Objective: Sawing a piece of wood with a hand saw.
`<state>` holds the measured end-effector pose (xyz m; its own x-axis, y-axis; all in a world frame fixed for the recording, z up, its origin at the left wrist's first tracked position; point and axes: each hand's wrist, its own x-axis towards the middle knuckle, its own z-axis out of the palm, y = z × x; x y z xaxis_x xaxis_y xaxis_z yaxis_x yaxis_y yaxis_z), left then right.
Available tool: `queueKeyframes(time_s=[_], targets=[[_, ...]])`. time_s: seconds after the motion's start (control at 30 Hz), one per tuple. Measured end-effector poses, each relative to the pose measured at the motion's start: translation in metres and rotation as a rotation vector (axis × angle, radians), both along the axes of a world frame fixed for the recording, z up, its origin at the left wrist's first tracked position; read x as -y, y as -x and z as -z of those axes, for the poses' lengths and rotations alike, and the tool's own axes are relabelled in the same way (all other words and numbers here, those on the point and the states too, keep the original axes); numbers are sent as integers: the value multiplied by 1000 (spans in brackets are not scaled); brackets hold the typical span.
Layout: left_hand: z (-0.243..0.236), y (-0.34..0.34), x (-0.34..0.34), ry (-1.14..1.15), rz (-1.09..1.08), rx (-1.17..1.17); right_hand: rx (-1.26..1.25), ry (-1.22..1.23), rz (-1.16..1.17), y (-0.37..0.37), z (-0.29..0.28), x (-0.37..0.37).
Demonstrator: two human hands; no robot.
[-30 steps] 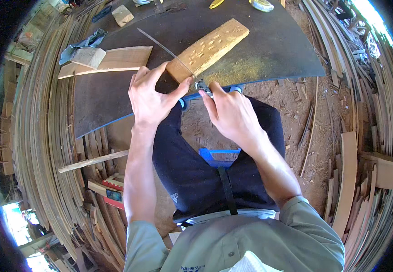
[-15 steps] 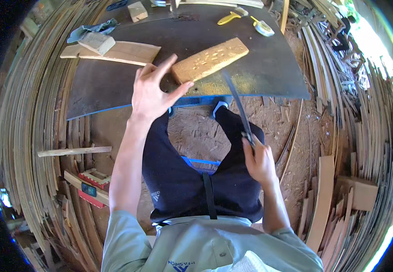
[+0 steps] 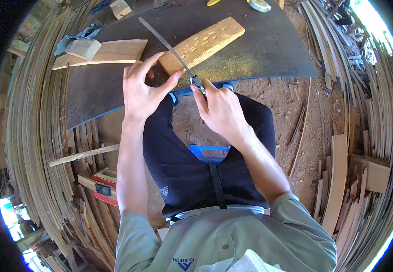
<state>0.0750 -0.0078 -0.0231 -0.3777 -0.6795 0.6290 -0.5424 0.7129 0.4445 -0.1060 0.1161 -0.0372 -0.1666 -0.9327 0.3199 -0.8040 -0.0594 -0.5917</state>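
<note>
A yellowish wooden block (image 3: 210,41) lies slantwise on the dark table, carved with rows of small notches on top and ridged along its near edge. My left hand (image 3: 143,93) grips its left end, thumb at the near side and fingers at the far side. My right hand (image 3: 223,106) is closed round the handle of a slim grey hacksaw (image 3: 162,41), seen edge-on. The saw slants up and left across the block's left end, close to my left fingers. Whether its blade touches the wood I cannot tell.
Sawdust lies on the dark table (image 3: 287,59) near its front edge. A curved board (image 3: 119,51) with a pale block (image 3: 84,48) on it is at the left. A tape roll (image 3: 260,5) lies at the back. Stacked wood strips (image 3: 28,113) line both sides.
My right hand has brought the hacksaw up and left from beside my right thigh to across the block's left end. My left hand stays at the block; the view has shifted slightly.
</note>
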Motion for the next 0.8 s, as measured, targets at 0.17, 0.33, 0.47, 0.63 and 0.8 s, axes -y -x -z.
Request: queueKeyframes(time_s=[0.17, 0.33, 0.47, 0.63, 0.8], targets=[[2, -2, 2, -14, -1, 5, -8, -16, -24, -4, -1, -1], [3, 0, 3, -18, 30, -2, -11, -11, -16, -3, 1, 0], [4, -2, 3, 67, 45, 73, -2, 11, -12, -8, 6, -3], [5, -3, 6, 194, 52, 145, -7, -15, -22, -6, 5, -4], [6, 1, 0, 137, -33, 197, 76, -24, -23, -6, 11, -7]])
